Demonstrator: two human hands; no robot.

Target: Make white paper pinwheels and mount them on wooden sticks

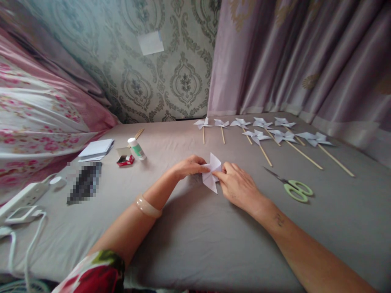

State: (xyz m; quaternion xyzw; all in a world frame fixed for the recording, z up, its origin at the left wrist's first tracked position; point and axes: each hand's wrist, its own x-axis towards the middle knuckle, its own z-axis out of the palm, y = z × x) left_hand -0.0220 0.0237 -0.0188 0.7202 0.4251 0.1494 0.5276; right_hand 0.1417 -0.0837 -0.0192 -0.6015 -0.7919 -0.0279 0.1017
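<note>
Between my two hands is a white paper pinwheel (pixel 210 182), its pointed blades spread, with no stick visible on it. My left hand (pixel 192 167) pinches it from the left, thumb and fingers closed near its centre. From the right, my right hand (pixel 236 182) grips it, the fingers curled and a fingertip pressing close to the middle. Whatever lies under the fingers at the centre is hidden. Green-handled scissors (pixel 295 189) lie to the right of my right hand, blades pointing up and left.
Several finished pinwheels on sticks (pixel 258 136) lie at the back right. On the left are a glue stick (pixel 137 149), a small red box (pixel 125 159), wooden sticks (pixel 139 133), stacked paper (pixel 96 149), a pixelated dark object (pixel 84 183) and a power strip (pixel 27 197) with cables.
</note>
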